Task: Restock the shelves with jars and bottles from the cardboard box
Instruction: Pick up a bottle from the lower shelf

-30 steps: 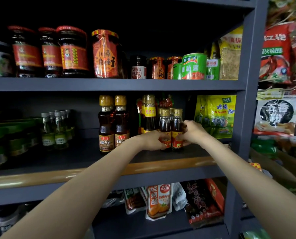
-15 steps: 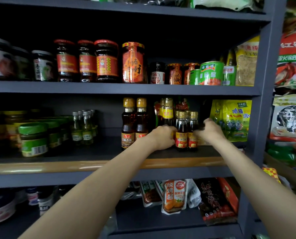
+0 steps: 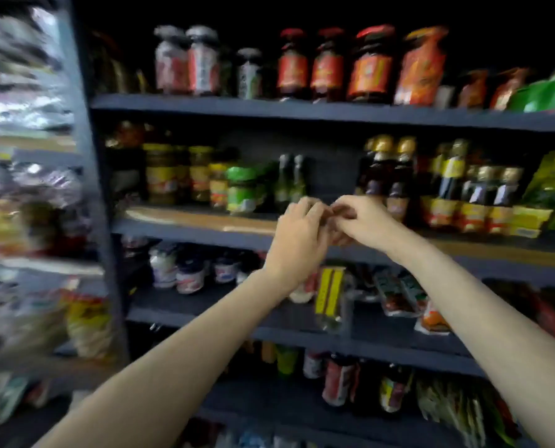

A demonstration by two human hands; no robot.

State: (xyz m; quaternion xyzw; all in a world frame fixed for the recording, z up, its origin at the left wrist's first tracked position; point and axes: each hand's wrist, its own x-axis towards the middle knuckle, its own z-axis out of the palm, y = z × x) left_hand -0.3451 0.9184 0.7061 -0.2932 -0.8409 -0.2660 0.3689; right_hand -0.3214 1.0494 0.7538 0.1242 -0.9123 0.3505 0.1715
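Observation:
The view is blurred by motion. My left hand point(image 3: 298, 234) and my right hand point(image 3: 363, 221) meet in front of the middle shelf's wooden-edged lip point(image 3: 205, 221), fingertips touching, fingers loosely curled with nothing in them. The two small gold-capped dark bottles point(image 3: 492, 202) stand on that shelf to the right of my hands, apart from them. Two taller gold-capped brown bottles point(image 3: 395, 176) stand just behind my right hand. No cardboard box is in view.
Red-labelled jars point(image 3: 328, 69) line the upper shelf. Green-lidded jars point(image 3: 242, 189) and small green bottles point(image 3: 289, 182) stand at the middle shelf's left. Yellow-green packets point(image 3: 554, 189) sit at far right. Lower shelves hold jars and flat packets. A dark upright post point(image 3: 88, 189) stands at left.
Both hands let go of the two small bottles and drew back toward me, coming together. The view swung left and down, so the shelf contents shifted right.

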